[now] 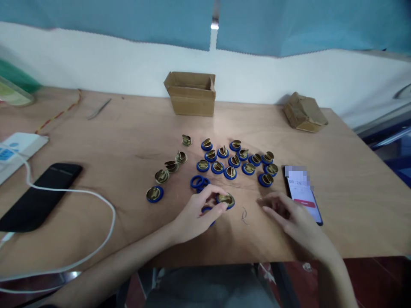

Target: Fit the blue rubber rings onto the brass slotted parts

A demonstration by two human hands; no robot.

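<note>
My left hand [195, 214] pinches a round gold-coloured metal clip [226, 200] with a blue ring around its base, between thumb and fingers. Under and behind that hand lie loose blue rings [196, 182], partly covered by the fingers. My right hand [293, 218] hovers low over the table, fingers loosely curled, thumb and forefinger apart, with no object clearly visible in it. A thin bent wire-like piece [244, 215] lies between the hands. Several gold clips with blue rings [230, 172] form a group beyond them. Ringless clips [161, 176] run in a line at left, above one ringed clip [154, 193].
An open cardboard box [192, 102] stands by the wall, a crumpled one [305, 113] at back right. A lit phone [303, 194] lies beside my right hand. At left are a black phone [41, 196], a white cable [111, 231], a power strip [24, 149] and tweezers [99, 109].
</note>
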